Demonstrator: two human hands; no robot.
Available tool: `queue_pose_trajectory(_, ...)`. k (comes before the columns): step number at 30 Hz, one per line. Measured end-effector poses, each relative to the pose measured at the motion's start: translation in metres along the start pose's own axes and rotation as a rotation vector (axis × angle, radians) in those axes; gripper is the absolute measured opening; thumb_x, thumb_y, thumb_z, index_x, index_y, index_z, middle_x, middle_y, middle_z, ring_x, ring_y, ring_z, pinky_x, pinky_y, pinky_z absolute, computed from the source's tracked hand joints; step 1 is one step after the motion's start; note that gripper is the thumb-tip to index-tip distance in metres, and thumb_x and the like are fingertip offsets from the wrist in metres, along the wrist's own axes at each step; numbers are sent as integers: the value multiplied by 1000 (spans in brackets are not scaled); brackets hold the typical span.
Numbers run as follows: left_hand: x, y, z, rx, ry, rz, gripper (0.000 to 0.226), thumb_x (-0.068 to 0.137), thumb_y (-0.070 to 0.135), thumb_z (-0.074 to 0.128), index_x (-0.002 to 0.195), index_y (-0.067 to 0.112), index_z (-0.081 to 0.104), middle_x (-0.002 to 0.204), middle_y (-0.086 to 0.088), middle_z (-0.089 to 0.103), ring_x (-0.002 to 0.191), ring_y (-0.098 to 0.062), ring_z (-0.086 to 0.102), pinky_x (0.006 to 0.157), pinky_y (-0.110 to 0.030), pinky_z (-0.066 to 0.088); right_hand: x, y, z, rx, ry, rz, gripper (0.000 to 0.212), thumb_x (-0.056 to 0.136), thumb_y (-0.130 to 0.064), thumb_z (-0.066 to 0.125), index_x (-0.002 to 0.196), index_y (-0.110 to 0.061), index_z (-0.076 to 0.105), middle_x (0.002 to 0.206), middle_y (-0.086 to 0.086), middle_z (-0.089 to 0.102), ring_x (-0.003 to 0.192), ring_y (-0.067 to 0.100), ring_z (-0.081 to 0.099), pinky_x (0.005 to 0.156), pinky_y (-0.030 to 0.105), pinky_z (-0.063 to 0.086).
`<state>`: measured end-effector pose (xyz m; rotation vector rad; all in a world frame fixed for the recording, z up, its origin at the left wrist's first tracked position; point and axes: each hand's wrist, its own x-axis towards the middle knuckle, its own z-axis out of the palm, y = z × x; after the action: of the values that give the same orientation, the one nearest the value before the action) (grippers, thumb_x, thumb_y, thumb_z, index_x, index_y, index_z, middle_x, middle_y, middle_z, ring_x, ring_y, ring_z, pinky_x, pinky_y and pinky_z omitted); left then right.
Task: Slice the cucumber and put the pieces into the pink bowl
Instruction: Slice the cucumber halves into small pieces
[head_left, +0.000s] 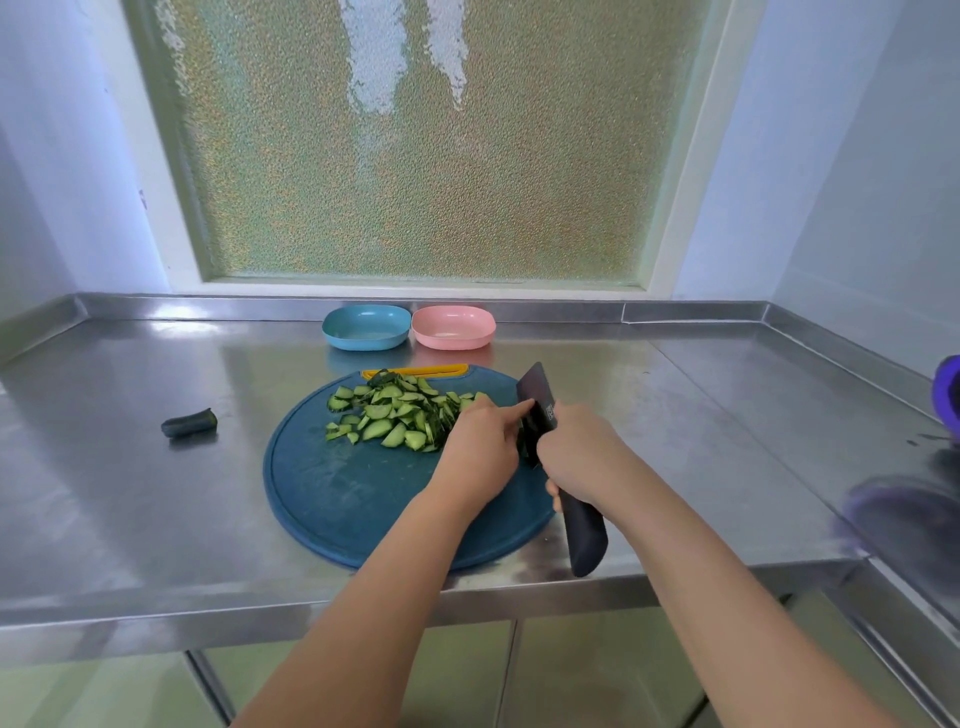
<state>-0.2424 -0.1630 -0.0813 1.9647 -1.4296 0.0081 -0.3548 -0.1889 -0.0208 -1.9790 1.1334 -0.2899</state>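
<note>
Several cucumber slices (395, 413) lie piled on the far half of a round blue cutting board (332, 499). My right hand (584, 457) grips the dark handle of a black knife (537, 402), whose blade stands on the board's right side. My left hand (480, 449) sits just left of the blade, its forefinger stretched out and touching the blade's flat side; any cucumber under this hand is hidden. The pink bowl (453, 327) stands empty at the back of the counter, beyond the board.
A blue bowl (366, 327) sits left of the pink one. A dark cucumber end (189, 423) lies on the steel counter (130, 467) left of the board. A purple object (948, 395) shows at the right edge. A raised rim borders the counter's back and sides.
</note>
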Motion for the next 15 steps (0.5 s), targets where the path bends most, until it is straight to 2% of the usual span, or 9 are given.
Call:
queue_pose_trajectory(2, 1, -1, 1, 0, 3, 0, 38, 95, 9, 42, 128, 21, 57, 85, -8, 40, 82, -23, 42, 63, -24, 21, 1, 1, 10, -71, 30, -17, 41, 90, 1, 35, 131, -5, 37, 87, 20, 58, 62, 28, 56, 58, 35, 51)
queue_pose_trajectory(4, 1, 1, 0, -2, 9, -3, 36, 95, 10, 43, 125, 20, 60, 84, -10, 41, 81, -23, 41, 62, -25, 21, 3, 5, 20, -136, 92, -45, 55, 91, -2, 38, 144, -9, 26, 116, 19, 55, 88, 31, 60, 74, 38, 53)
queue_pose_trajectory(5, 0, 2, 0, -12, 13, -3, 36, 94, 8, 43, 124, 20, 61, 83, -10, 42, 82, -24, 43, 62, -25, 22, 4, 8, 23, -137, 111, -51, 58, 91, -3, 38, 146, -11, 22, 119, 17, 54, 91, 30, 60, 75, 38, 54)
queue_pose_trajectory(9, -1, 2, -2, -69, 24, -17, 40, 92, 5, 44, 121, 23, 63, 83, -7, 42, 83, -22, 42, 65, -23, 24, 5, 17, 14, -81, 69, -36, 57, 90, -4, 35, 145, -16, 25, 100, 16, 57, 68, 27, 56, 59, 33, 51)
queue_pose_trajectory(11, -1, 0, -1, -51, 28, -27, 40, 93, 8, 43, 124, 25, 62, 85, -5, 42, 87, -23, 46, 68, -22, 28, 6, 17, 6, -62, 37, -37, 43, 88, -3, 35, 130, -9, 41, 86, 15, 56, 58, 25, 53, 59, 37, 52)
queue_pose_trajectory(13, -1, -1, -3, -55, 29, -38, 39, 94, 11, 43, 125, 27, 60, 87, -4, 44, 91, -23, 50, 72, -23, 33, 5, 14, 0, 19, 4, -30, 28, 87, 0, 34, 111, -6, 48, 70, 13, 52, 49, 23, 49, 55, 37, 50)
queue_pose_trajectory(15, -1, -2, -4, -81, 28, -42, 40, 94, 10, 44, 127, 27, 59, 86, -4, 48, 95, -23, 52, 76, -23, 35, 4, 11, -5, 77, -3, -28, 29, 87, 2, 33, 108, -7, 50, 63, 13, 49, 44, 23, 46, 49, 32, 46)
